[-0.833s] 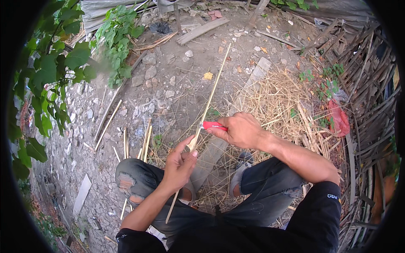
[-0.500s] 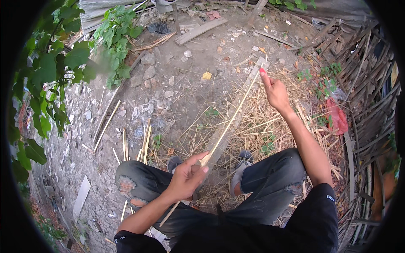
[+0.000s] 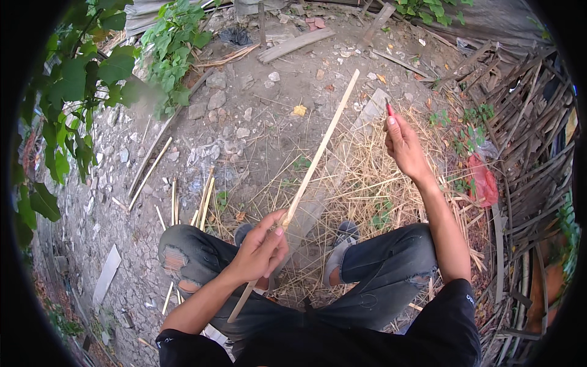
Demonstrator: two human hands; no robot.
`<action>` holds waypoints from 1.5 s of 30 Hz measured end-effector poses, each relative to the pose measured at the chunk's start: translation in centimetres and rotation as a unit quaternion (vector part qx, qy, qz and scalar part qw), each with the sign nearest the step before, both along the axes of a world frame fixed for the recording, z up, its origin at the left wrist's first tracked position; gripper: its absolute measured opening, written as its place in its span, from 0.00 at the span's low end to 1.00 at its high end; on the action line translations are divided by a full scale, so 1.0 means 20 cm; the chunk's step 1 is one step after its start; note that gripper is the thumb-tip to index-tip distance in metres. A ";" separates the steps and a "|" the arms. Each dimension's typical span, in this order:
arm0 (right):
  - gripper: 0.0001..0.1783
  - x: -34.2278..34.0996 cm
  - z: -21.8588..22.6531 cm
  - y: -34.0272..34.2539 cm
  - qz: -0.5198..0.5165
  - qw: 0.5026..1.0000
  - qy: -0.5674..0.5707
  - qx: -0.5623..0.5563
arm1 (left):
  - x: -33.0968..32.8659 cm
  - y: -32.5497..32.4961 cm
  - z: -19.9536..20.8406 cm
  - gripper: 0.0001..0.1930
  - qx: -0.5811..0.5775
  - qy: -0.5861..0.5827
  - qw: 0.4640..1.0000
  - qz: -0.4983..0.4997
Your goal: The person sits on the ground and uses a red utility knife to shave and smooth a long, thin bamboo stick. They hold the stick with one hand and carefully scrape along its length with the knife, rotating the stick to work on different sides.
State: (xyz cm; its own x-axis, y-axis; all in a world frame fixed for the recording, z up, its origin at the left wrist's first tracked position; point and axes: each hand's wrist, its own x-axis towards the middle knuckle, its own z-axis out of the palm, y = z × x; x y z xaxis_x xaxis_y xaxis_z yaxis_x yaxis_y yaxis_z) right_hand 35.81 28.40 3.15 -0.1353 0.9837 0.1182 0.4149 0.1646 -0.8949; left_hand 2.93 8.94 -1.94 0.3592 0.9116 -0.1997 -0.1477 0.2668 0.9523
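A long, pale bamboo strip point(image 3: 319, 153) slants up and away from my left hand point(image 3: 262, 246), whose fingers are closed around its lower part. The strip's tail end sticks out below that hand, over my left thigh. Farther off to the right, my right hand point(image 3: 405, 145) grips a slim red tool point(image 3: 389, 109); its exact kind is too small to tell. The strip and the red tool are apart. A long wooden board point(image 3: 323, 194) lies slanting on the ground between my feet, partly behind the strip.
Straw-like shavings point(image 3: 373, 168) cover the ground right of the board. Several cut strips point(image 3: 206, 199) stand by my left knee. A wooden plank point(image 3: 296, 44) lies at the back, a red plastic bag point(image 3: 483, 180) at right by stacked sticks point(image 3: 532, 144). Leafy branches point(image 3: 70, 92) hang at left.
The strip has turned its broad face up and its far end has swung left, off the board. My right hand has come away from the strip with the red tool.
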 end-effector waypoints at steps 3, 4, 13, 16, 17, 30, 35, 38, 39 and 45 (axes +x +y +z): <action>0.22 -0.08 0.02 -0.04 0.042 0.992 -0.107 0.046 | 0.02 0.02 0.01 0.23 -0.003 0.017 1.000 -0.007; 0.22 -0.10 0.02 -0.04 0.043 0.988 -0.129 0.067 | 0.02 0.02 0.01 0.23 0.000 0.027 0.999 -0.021; 0.39 -0.01 0.01 0.02 -0.077 0.973 -0.218 0.025 | 0.01 -0.01 -0.06 0.25 0.010 0.052 0.996 -0.071; 0.40 0.07 0.00 0.07 -0.106 0.970 -0.218 0.009 | 0.01 -0.02 -0.07 0.25 0.030 0.051 0.995 -0.079; 0.41 0.10 0.00 0.07 -0.107 0.966 -0.236 -0.010 | 0.01 -0.02 -0.09 0.25 0.037 0.048 0.995 -0.081; 0.41 -0.13 0.05 -0.05 0.007 0.971 -0.237 -0.014 | 0.02 0.01 -0.05 0.26 0.102 0.095 0.990 -0.009; 0.40 -0.32 0.00 -0.21 0.138 0.959 -0.231 0.084 | 0.00 0.04 -0.06 0.26 0.075 0.079 0.994 0.031; 0.39 -0.28 0.10 -0.08 0.014 0.978 -0.206 0.013 | -0.01 0.02 -0.06 0.26 0.077 0.063 0.995 0.029; 0.37 -0.26 0.12 -0.05 0.012 0.977 -0.214 0.011 | -0.01 0.02 -0.07 0.26 0.083 0.056 0.995 0.026; 0.35 -0.43 0.06 -0.28 0.159 0.956 -0.244 0.020 | 0.00 0.06 -0.03 0.26 0.041 0.013 0.998 0.055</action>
State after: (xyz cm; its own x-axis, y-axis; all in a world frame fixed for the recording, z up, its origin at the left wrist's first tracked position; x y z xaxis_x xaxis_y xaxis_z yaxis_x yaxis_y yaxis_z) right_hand 27.29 22.83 4.44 -0.4762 0.8793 0.0018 0.7049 0.3830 -0.5970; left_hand 3.01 10.16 -2.47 0.2525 0.9587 -0.1306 -0.1458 0.1711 0.9744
